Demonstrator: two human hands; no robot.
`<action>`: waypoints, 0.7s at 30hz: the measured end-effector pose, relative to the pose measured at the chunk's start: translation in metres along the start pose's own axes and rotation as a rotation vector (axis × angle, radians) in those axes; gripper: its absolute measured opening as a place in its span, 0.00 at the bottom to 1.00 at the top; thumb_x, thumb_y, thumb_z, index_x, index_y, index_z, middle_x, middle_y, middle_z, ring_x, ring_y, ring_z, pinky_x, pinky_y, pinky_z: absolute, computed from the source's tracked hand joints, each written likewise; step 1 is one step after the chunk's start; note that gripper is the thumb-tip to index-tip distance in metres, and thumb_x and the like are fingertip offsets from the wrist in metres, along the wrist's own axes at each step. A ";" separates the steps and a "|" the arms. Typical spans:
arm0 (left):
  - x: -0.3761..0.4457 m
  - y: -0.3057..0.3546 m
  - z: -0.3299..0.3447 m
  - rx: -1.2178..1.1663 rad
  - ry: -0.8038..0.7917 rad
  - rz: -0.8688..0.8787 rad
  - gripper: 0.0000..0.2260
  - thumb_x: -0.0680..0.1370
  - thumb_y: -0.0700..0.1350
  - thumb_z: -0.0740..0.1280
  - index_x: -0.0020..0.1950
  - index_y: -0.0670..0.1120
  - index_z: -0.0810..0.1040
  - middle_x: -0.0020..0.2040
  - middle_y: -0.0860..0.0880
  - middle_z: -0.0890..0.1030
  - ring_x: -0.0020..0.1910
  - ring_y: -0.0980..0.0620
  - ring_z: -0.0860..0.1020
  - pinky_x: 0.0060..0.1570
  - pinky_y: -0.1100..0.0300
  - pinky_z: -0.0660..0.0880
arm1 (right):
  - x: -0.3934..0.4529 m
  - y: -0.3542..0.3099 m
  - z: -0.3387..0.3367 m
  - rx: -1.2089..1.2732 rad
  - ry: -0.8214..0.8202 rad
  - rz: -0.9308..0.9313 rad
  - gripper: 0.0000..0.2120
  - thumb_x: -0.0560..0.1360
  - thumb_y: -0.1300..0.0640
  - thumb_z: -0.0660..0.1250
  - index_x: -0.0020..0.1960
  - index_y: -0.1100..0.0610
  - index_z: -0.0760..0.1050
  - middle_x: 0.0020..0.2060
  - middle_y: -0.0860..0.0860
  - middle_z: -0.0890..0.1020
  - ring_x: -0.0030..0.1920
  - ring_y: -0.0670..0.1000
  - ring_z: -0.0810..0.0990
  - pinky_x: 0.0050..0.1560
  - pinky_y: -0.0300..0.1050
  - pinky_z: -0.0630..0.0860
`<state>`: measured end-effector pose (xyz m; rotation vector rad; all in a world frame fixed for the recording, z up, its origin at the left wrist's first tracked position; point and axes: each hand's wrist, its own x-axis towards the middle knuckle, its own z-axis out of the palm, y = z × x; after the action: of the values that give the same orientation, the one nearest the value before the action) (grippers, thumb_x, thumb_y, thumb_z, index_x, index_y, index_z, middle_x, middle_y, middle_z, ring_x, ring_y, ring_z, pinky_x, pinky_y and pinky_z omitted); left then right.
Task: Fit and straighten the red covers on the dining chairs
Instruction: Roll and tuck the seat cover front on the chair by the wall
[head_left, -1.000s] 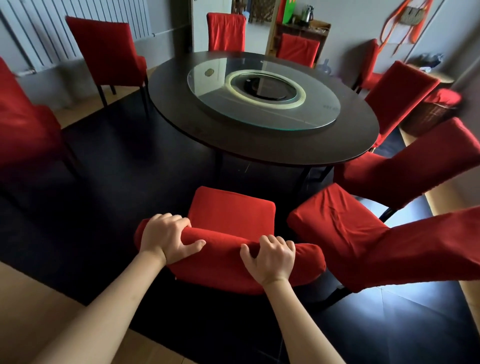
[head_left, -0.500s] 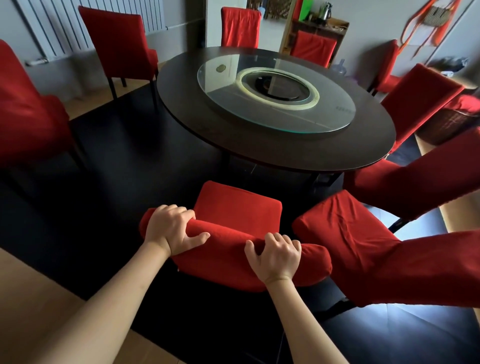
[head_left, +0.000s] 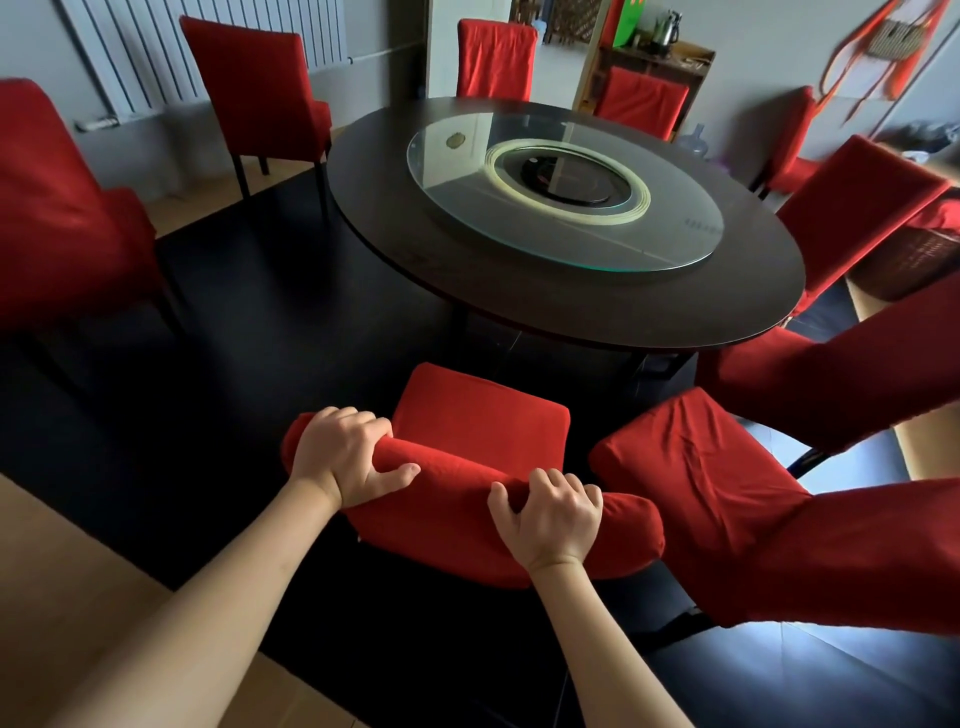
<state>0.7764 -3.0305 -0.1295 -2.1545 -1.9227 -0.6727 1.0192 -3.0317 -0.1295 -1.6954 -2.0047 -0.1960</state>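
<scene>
The round dark wooden table with its glass turntable stood ahead. Just before it sat the nearest dining chair in its red fabric cover. My left hand and right hand gripped the covered backrest top, fingers curled over it.

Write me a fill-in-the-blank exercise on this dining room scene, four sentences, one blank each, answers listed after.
1. Both hands, the left hand and the right hand, grip the top of the nearest chair's ____.
2. The fabric cover on that nearest dining chair is ____ in colour.
3. The round dark wooden dining table carries a turntable made of ____.
4. On the wall at far left hangs a white ____.

Missing words: backrest; red; glass; radiator
</scene>
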 end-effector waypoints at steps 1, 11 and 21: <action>0.000 0.000 0.000 0.002 0.009 0.001 0.30 0.68 0.69 0.55 0.34 0.43 0.80 0.28 0.49 0.78 0.28 0.46 0.76 0.37 0.54 0.73 | 0.000 0.000 0.000 0.001 -0.003 -0.001 0.24 0.67 0.39 0.58 0.24 0.58 0.71 0.22 0.50 0.74 0.25 0.54 0.74 0.36 0.50 0.74; 0.009 -0.003 0.003 -0.003 0.041 0.022 0.35 0.71 0.72 0.50 0.33 0.44 0.79 0.28 0.49 0.78 0.28 0.47 0.76 0.37 0.56 0.72 | 0.007 0.000 0.002 0.000 -0.011 0.001 0.24 0.67 0.40 0.58 0.25 0.58 0.70 0.22 0.50 0.74 0.25 0.54 0.74 0.36 0.51 0.75; 0.026 -0.014 0.014 -0.010 0.044 0.021 0.40 0.73 0.75 0.42 0.33 0.44 0.79 0.27 0.50 0.76 0.28 0.47 0.75 0.37 0.54 0.73 | 0.025 -0.002 0.011 0.010 -0.035 0.011 0.24 0.67 0.39 0.58 0.25 0.58 0.71 0.22 0.50 0.74 0.25 0.54 0.74 0.37 0.52 0.75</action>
<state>0.7674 -2.9995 -0.1332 -2.1444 -1.8765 -0.7207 1.0115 -3.0058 -0.1276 -1.7138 -2.0179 -0.1536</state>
